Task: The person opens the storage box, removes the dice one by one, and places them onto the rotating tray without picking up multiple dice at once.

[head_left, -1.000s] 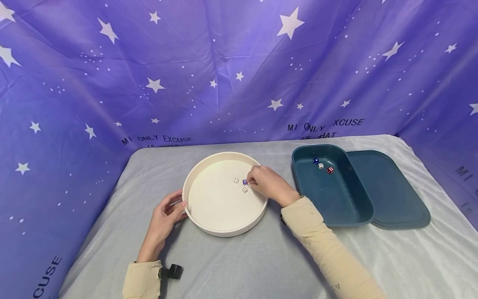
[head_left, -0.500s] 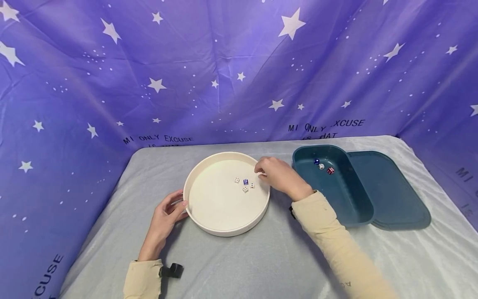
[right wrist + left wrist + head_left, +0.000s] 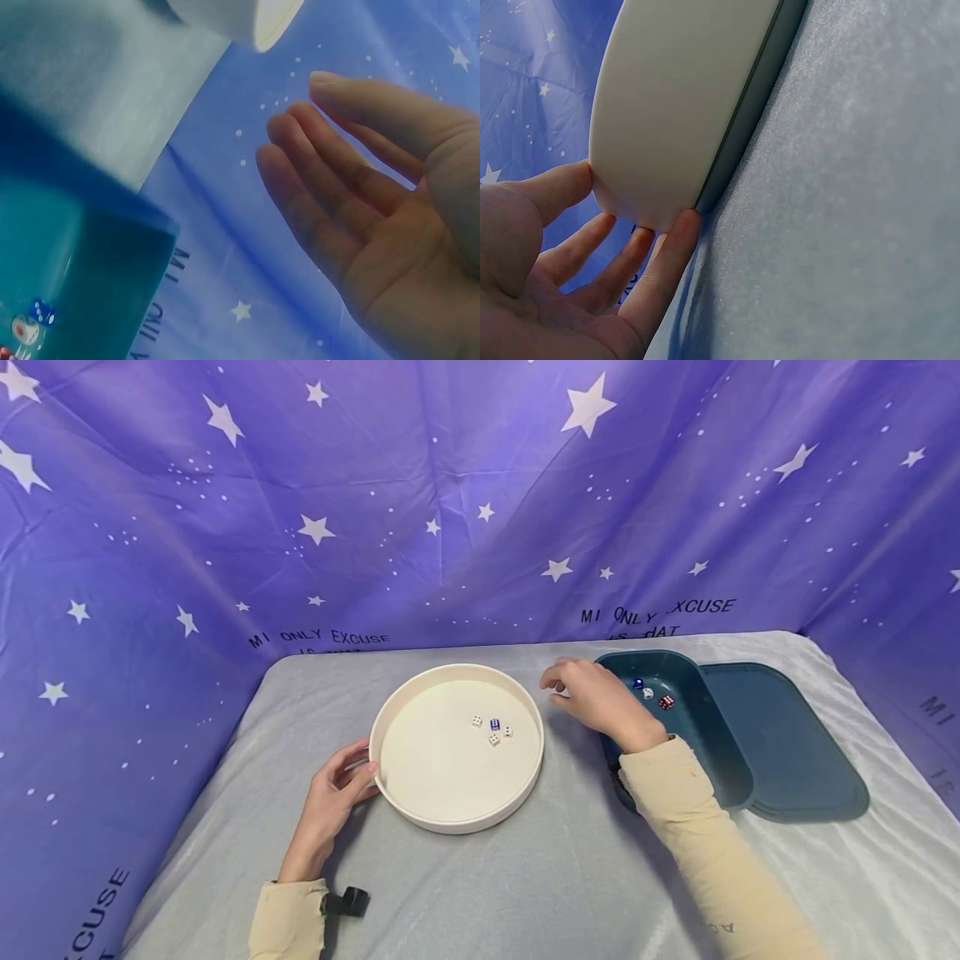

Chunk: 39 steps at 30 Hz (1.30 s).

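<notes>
My left hand [image 3: 335,797] holds the left side of a round cream tray [image 3: 459,825], thumb at the rim and fingertips along the outer wall [image 3: 660,112]. Inside the tray, toward its right, lie a blue die [image 3: 495,724] and three white dice [image 3: 494,740]. My right hand [image 3: 600,697] hovers between the tray and a dark teal box [image 3: 697,768], overlapping the box's left edge in the head view. Its fingers [image 3: 315,180] are relaxed and apart from the thumb, holding nothing. A blue die [image 3: 638,683], a white die [image 3: 648,693] and a red die [image 3: 667,702] lie in the box.
A flat teal lid [image 3: 795,743] lies to the right of the box, partly under its edge. Grey cloth [image 3: 480,893] covers the table. A purple star-patterned curtain [image 3: 450,485] rises behind and at both sides.
My right hand has drawn back from the dice in the tray, moving right past the rim toward the box. One white die it had covered now shows. The left hand stays put.
</notes>
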Each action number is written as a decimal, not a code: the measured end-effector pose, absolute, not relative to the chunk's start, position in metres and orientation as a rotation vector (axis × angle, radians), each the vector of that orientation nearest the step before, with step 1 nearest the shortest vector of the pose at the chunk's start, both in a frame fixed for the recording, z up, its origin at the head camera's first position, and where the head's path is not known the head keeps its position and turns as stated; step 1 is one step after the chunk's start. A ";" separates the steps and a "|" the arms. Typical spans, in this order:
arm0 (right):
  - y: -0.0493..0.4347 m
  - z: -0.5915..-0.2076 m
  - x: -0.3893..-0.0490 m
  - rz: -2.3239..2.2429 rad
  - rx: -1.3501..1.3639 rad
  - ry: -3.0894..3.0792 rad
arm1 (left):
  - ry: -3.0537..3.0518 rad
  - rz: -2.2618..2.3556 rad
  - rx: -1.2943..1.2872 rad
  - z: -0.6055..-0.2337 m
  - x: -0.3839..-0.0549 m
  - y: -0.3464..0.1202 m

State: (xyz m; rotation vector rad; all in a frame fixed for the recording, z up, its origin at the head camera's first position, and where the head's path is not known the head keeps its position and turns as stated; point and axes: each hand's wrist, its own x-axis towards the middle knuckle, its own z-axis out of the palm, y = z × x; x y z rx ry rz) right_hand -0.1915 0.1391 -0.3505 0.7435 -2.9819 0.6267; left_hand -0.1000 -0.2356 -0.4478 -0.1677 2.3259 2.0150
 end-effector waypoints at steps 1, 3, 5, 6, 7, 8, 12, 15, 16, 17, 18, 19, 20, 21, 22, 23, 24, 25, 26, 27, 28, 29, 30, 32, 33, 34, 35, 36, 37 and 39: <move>0.142 -0.350 -0.192 0.631 0.735 -2.985 | 2.324 2.018 -0.167 -0.448 -0.100 -0.236; 0.147 -0.349 -0.191 0.651 0.716 -2.996 | 2.323 2.023 -0.166 -0.448 -0.100 -0.236; 0.153 -0.349 -0.191 0.671 0.702 -3.005 | 2.320 2.029 -0.165 -0.448 -0.101 -0.236; 0.156 -0.348 -0.191 0.680 0.697 -3.010 | 2.318 2.032 -0.165 -0.448 -0.101 -0.236; 0.159 -0.348 -0.191 0.688 0.688 -3.017 | 2.319 2.034 -0.166 -0.448 -0.101 -0.236; 0.162 -0.348 -0.190 0.697 0.679 -3.025 | 2.320 2.033 -0.167 -0.448 -0.101 -0.236; 0.174 -0.348 -0.190 0.698 0.640 -3.051 | 2.321 2.033 -0.171 -0.448 -0.101 -0.236; 0.181 -0.349 -0.190 0.695 0.607 -3.066 | 2.320 2.040 -0.166 -0.448 -0.101 -0.237; 0.184 -0.349 -0.190 0.700 0.596 -3.070 | 2.319 2.044 -0.164 -0.448 -0.101 -0.237; 0.187 -0.349 -0.191 0.698 0.581 -3.076 | 2.318 2.048 -0.162 -0.448 -0.101 -0.237; 0.189 -0.350 -0.191 0.698 0.565 -3.086 | 2.319 2.051 -0.160 -0.449 -0.101 -0.237; 0.192 -0.351 -0.191 0.696 0.547 -3.095 | 2.318 2.054 -0.158 -0.449 -0.101 -0.237; 0.194 -0.351 -0.191 0.693 0.532 -3.103 | 2.318 2.054 -0.157 -0.449 -0.102 -0.237; 0.197 -0.352 -0.192 0.688 0.520 -3.109 | 2.321 2.051 -0.156 -0.449 -0.102 -0.237; 0.200 -0.354 -0.193 0.684 0.509 -3.113 | 2.320 2.053 -0.155 -0.449 -0.102 -0.237; 0.204 -0.356 -0.193 0.674 0.501 -3.116 | 2.321 2.052 -0.156 -0.449 -0.102 -0.237; 0.207 -0.358 -0.193 0.670 0.492 -3.119 | 2.320 2.052 -0.158 -0.449 -0.102 -0.237; 0.211 -0.360 -0.194 0.663 0.484 -3.121 | 2.319 2.051 -0.160 -0.449 -0.102 -0.236; 0.214 -0.362 -0.194 0.661 0.479 -3.121 | 2.320 2.046 -0.163 -0.449 -0.102 -0.236; 0.217 -0.364 -0.194 0.660 0.473 -3.121 | 2.322 2.041 -0.168 -0.448 -0.102 -0.236; 0.221 -0.366 -0.194 0.661 0.470 -3.119 | 2.323 2.037 -0.174 -0.448 -0.103 -0.235; 0.224 -0.368 -0.194 0.662 0.467 -3.118 | 2.325 2.031 -0.179 -0.448 -0.103 -0.235; 0.226 -0.370 -0.194 0.666 0.464 -3.116 | 2.326 2.027 -0.183 -0.448 -0.103 -0.235; 0.231 -0.373 -0.195 0.674 0.462 -3.109 | 2.330 2.018 -0.190 -0.448 -0.103 -0.236; 0.233 -0.374 -0.195 0.679 0.461 -3.107 | 2.332 2.017 -0.193 -0.448 -0.103 -0.236; 0.234 -0.375 -0.195 0.684 0.461 -3.106 | 2.331 2.018 -0.194 -0.448 -0.103 -0.236; 0.236 -0.375 -0.196 0.687 0.460 -3.105 | 2.328 2.022 -0.194 -0.448 -0.103 -0.236; 0.238 -0.376 -0.196 0.687 0.457 -3.104 | 2.326 2.024 -0.193 -0.448 -0.103 -0.236; 0.239 -0.376 -0.196 0.686 0.453 -3.106 | 2.324 2.025 -0.192 -0.448 -0.103 -0.236; 0.242 -0.377 -0.197 0.676 0.440 -3.113 | 2.322 2.027 -0.190 -0.448 -0.102 -0.236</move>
